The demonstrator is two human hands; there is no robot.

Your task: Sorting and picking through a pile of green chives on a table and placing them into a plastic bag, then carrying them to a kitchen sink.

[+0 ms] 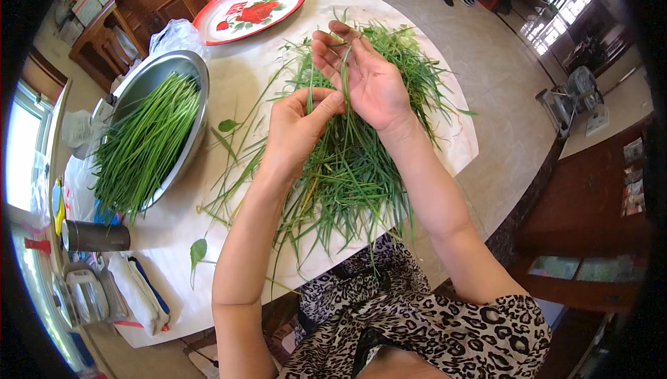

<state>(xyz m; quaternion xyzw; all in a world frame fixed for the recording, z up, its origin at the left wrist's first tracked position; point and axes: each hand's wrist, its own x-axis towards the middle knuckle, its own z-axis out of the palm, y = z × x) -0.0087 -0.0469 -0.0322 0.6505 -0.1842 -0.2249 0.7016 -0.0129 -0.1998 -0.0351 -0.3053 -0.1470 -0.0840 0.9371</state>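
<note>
My left hand pinches a few long green leaf blades between thumb and forefinger. Close beside it, my right hand is turned palm up with its fingers curled, and the upper part of the same blades lies across its palm and between its fingertips. Under both hands spreads a loose heap of long, thin green leaves, some yellowed. At the left, a metal basin holds a tidy bundle of green chives or similar leaves, which hang over its near rim.
The pale table bears a red-rimmed enamel tray with a rose pattern at its far side. Near the basin are a dark cylindrical container, a folded white cloth and plastic bags. Stray leaves lie left of the heap.
</note>
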